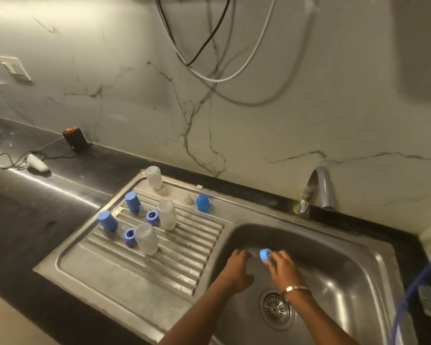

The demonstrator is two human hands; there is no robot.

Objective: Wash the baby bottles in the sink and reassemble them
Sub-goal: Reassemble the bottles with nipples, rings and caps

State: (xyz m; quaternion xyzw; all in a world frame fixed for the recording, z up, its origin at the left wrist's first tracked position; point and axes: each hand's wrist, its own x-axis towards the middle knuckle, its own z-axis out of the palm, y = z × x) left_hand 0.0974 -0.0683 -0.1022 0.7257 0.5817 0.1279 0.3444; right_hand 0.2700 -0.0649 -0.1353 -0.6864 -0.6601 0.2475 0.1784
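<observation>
Both forearms are reaching into the steel sink basin above the drain strainer, the right hand, with a bracelet at its wrist, pinching a blue screw ring in its fingertips while the left hand is hovering beside it with loosely curled fingers holding nothing. Three clear bottle bodies are standing upside down on the ribbed drainboard among three blue caps, two more blue rings and a clear teat; no writing is reading clearly on any of them.
</observation>
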